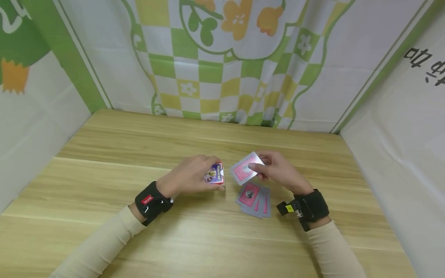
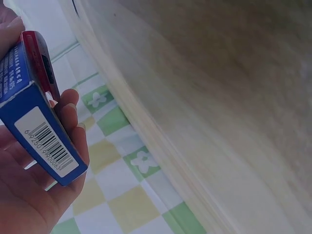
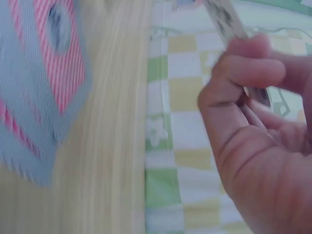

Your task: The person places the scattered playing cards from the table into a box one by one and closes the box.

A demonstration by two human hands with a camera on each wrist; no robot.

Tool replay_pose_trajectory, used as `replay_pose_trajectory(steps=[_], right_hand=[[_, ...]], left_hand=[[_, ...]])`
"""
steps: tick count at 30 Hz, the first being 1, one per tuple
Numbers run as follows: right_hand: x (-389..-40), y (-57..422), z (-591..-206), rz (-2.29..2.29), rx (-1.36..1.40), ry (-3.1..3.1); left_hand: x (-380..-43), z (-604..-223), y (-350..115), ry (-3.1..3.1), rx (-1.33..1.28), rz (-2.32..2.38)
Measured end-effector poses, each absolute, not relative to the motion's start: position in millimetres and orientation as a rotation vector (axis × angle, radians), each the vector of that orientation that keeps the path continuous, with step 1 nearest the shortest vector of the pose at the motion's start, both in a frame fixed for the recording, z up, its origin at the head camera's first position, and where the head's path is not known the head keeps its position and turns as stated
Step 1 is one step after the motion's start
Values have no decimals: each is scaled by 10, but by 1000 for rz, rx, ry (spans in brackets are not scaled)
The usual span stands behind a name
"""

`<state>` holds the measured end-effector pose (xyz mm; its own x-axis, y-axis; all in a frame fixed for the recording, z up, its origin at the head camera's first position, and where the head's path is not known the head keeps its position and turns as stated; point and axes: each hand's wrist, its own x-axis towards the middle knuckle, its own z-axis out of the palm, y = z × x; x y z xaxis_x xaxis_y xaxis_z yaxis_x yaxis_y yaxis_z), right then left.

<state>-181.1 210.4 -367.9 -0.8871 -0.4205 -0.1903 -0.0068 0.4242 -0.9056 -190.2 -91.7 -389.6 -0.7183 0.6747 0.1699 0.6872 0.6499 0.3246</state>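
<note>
My left hand [image 1: 189, 175] grips a small playing-card box [image 1: 214, 173], its thumb and fingers on opposite sides. In the left wrist view, the blue end of the box carries a white barcode label [image 2: 46, 141], and a red part shows along one side. To the right, a playing card [image 1: 242, 170] with a red-patterned back is pinched between the thumb and fingers of my right hand [image 1: 279, 172]. That card is tilted, its far corner pointing toward the box. Just below it, several playing cards [image 1: 249, 195] lie overlapping on the table, backs up.
The wooden table [image 1: 104, 170] reaches back to a checkered green, yellow and white curtain [image 1: 212, 77]. White cloth walls [image 1: 393, 127] close in both sides. Each wrist wears a black strap [image 1: 314, 204] with a small camera.
</note>
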Motion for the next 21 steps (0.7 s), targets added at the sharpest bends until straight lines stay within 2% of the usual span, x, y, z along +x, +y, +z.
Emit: replay_pose_trajectory(steps=[17, 21], right_hand=[[-1705, 1712, -3800, -1652, -107, 2325], [-1635, 1519, -3837, -1629, -164, 2265]], left_hand=[[-1877, -3909, -873, -2790, -1180, -605], [-1876, -3918, -881, -2777, -1186, -592]])
